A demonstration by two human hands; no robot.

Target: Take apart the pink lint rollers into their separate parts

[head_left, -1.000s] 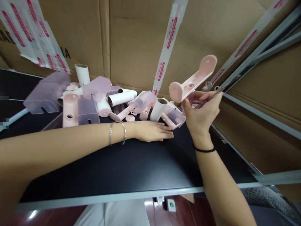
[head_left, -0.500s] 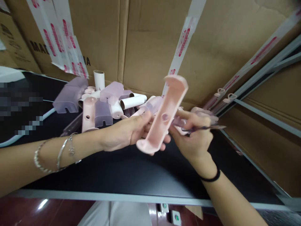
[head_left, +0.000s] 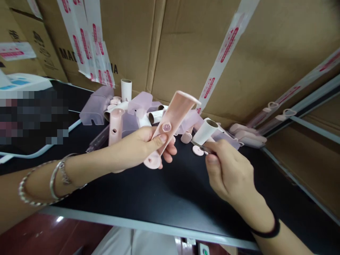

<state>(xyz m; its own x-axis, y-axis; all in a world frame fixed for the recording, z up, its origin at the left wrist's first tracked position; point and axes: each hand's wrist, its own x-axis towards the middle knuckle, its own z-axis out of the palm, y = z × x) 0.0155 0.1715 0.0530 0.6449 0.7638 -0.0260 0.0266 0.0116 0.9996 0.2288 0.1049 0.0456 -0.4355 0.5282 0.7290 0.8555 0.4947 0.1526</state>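
My left hand (head_left: 151,143) is closed round a pink plastic holder (head_left: 172,115), a long trough with rounded end plates and a hole midway, tilted with its upper end to the right. Apart from it on the right, my right hand (head_left: 230,170) grips a thin, dark, pointed metal tool (head_left: 199,145), its tip towards the left. Whether it is a knife or another blade I cannot tell; my fingers hide its handle. Just beyond the tip are a white cardboard tube (head_left: 203,131) and a pink disc (head_left: 198,150) on the black table (head_left: 170,191).
Behind my hands lie several translucent purple covers (head_left: 98,106), another pink holder (head_left: 114,131) and an upright white tube (head_left: 126,90). Pink-ended parts with loops (head_left: 247,136) rest at the right. A taped cardboard box (head_left: 180,49) walls the back; a metal rail (head_left: 316,125) runs along the right.
My right hand has drawn away from the pink holder to the right, and the tool's tip now points left instead of right. The holder has shifted left and turned. The view has swung left.
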